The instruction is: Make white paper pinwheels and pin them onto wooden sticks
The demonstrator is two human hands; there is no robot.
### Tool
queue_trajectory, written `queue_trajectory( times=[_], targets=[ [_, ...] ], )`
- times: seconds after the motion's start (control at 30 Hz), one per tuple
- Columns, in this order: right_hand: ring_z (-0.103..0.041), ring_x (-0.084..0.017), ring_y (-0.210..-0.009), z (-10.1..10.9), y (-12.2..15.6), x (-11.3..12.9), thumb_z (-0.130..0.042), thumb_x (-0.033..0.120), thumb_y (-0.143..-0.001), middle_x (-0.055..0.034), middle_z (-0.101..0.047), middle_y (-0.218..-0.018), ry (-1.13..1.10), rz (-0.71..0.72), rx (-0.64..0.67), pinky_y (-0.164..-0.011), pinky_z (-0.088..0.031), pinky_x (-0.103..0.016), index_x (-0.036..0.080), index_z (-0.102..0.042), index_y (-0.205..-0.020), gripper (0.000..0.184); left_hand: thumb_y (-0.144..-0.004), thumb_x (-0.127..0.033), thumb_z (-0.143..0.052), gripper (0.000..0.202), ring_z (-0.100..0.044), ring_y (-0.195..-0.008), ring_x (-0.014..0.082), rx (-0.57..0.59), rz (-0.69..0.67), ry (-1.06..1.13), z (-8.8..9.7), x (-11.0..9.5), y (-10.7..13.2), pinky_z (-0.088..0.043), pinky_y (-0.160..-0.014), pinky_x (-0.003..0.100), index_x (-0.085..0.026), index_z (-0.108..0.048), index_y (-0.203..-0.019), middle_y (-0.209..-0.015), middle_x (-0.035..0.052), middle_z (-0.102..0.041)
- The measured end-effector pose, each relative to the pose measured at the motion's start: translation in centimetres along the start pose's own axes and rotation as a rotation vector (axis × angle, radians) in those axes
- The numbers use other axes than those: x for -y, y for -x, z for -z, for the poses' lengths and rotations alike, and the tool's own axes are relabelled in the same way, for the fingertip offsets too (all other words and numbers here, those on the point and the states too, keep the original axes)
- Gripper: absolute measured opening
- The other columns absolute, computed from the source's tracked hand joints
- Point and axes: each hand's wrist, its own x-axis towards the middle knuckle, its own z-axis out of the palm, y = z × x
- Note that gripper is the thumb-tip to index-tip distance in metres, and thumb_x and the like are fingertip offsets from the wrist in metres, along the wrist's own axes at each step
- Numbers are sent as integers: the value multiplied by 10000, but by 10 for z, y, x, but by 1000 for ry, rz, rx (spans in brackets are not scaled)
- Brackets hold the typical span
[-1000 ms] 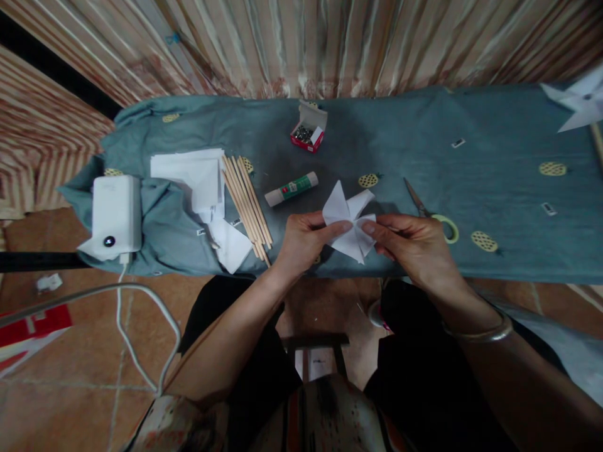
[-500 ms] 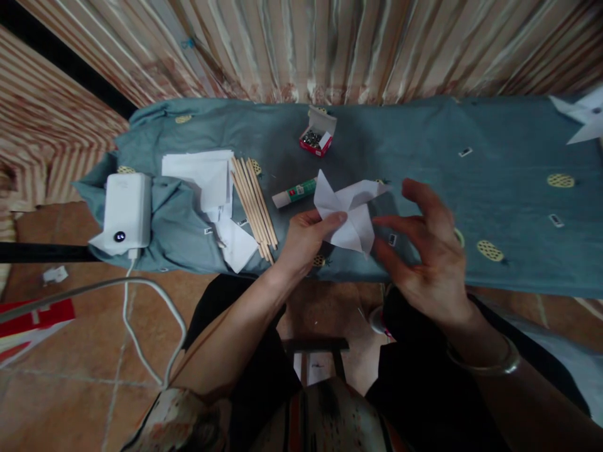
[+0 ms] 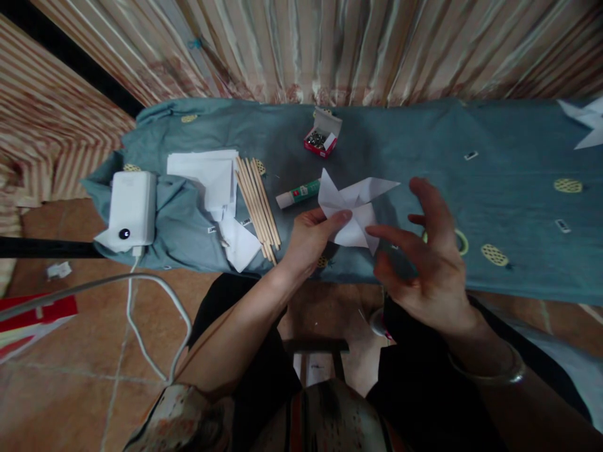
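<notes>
From where I stood, the left forearm reached up from the near edge, the wrist almost straight, and the left hand point(image 3: 306, 242) grasped a folded white paper pinwheel point(image 3: 358, 227), its thumb pressed flat near the middle and the fingers tucked mostly out of sight underneath. The pinwheel sat between the two hands, held above the cloth-covered worktop point(image 3: 522, 213).

The right hand point(image 3: 426, 260) was free of any grip: its fingers were spread and curved, the palm turned inward. One fingertip came right up to the paper's edge; I could not tell whether it touched. A bangle point(image 3: 499, 375) circled that wrist.

Just beyond the left hand lay a glue stick point(image 3: 301, 193), one end behind the paper, and farther out stood an open red box point(image 3: 321, 136) of small metallic pieces. Thin wooden sticks point(image 3: 257, 204) lay to the left of the left hand, with white sheets point(image 3: 202, 176) past them. A pale green ring point(image 3: 463, 242) showed partly behind the right hand.
</notes>
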Motion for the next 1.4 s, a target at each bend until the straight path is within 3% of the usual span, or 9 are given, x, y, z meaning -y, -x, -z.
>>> queue_trajectory(
  times=[0.17, 0.43, 0.63, 0.83, 1.17, 1.4],
  targets=[
    [-283, -355, -1442, -3, -1, -5, -658, 148, -829, 83, -320, -1553, -23, 15, 2, -1075, -411, -603, 337, -638, -1019, 268, -647, -310, -798, 220, -611, -627, 113, 25, 1, -35, -3, 0, 3, -477, -660, 252, -134, -745, -769, -715, 26, -722],
    [-290, -303, -1447, -11, -4, -9, -614, 170, -866, 55, -390, -1505, 12, -57, -61, -1163, -311, -566, 311, -611, -987, 185, -644, -323, -811, 219, -598, -630, 111, 11, -54, -144, -7, 3, 6, -467, -652, 243, -145, -761, -761, -747, 26, -730],
    [-297, -300, -1443, -12, -7, -6, -635, 135, -843, 13, -409, -1494, 57, -60, -60, -1160, -314, -543, 303, -602, -982, 221, -629, -356, -822, 234, -567, -600, 97, 33, -74, -185, -7, 5, 6, -449, -617, 230, -148, -753, -712, -692, 11, -700],
    [-308, -298, -1440, -13, -7, -8, -615, 150, -859, 64, -403, -1493, 65, -43, -73, -1142, -343, -566, 348, -616, -998, 242, -637, -372, -814, 252, -529, -575, 83, 63, -72, -208, -4, 6, 6, -405, -566, 213, -137, -740, -690, -648, 2, -667],
    [-356, -292, -1417, -13, -5, -12, -623, 172, -860, 48, -446, -1475, 102, -48, -79, -1097, -404, -562, 353, -628, -1010, 235, -642, -376, -812, 257, -522, -576, 79, 98, -23, -221, -2, 7, 4, -378, -553, 210, -136, -725, -674, -654, 3, -658],
    [-339, -289, -1423, -14, -6, -14, -606, 171, -864, 34, -451, -1466, 43, -48, -75, -1126, -356, -573, 341, -653, -1014, 232, -673, -372, -788, 235, -527, -580, 86, 91, -26, -265, -3, 5, 6, -383, -562, 218, -144, -728, -671, -651, 2, -660]
  ],
)
